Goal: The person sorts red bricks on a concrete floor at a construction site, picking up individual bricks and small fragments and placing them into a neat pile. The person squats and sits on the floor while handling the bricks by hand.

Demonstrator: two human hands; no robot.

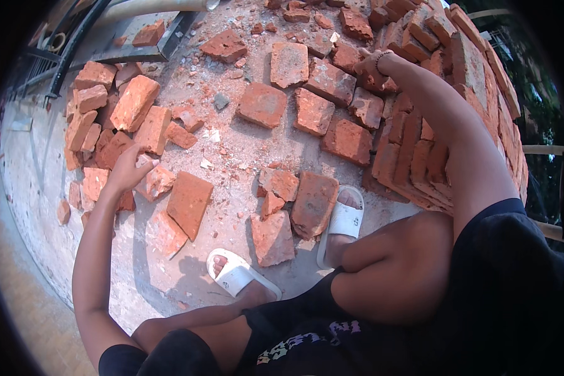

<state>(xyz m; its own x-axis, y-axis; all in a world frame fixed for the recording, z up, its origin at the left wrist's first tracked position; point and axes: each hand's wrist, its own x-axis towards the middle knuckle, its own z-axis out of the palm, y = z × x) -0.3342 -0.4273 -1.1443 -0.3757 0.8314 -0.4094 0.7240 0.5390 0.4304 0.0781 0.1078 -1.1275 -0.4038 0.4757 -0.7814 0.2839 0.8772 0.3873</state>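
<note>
My left hand (131, 169) hangs over the heap of broken bricks on the left, thumb and fingers apart. Its nearest pieces are a tilted orange brick (152, 130) and a broken, pale-faced brick chunk (156, 182); whether it touches either is unclear. Stretched out to the far right, my right hand (373, 70) has a dark bracelet at the wrist and fingers curled down among bricks beside the stack. Shadow partly hides those fingertips, so what they grip cannot be made out. A reddish brick (346, 57) lies just left of that hand.
A tall brick stack (413, 150) rises on the right. Loose bricks (262, 105) and rubble cover the middle ground. By my white sandals (235, 274) lie a whole brick (314, 203) and a broken piece (272, 238). A metal frame (75, 50) and a pale pipe (150, 7) are at far left.
</note>
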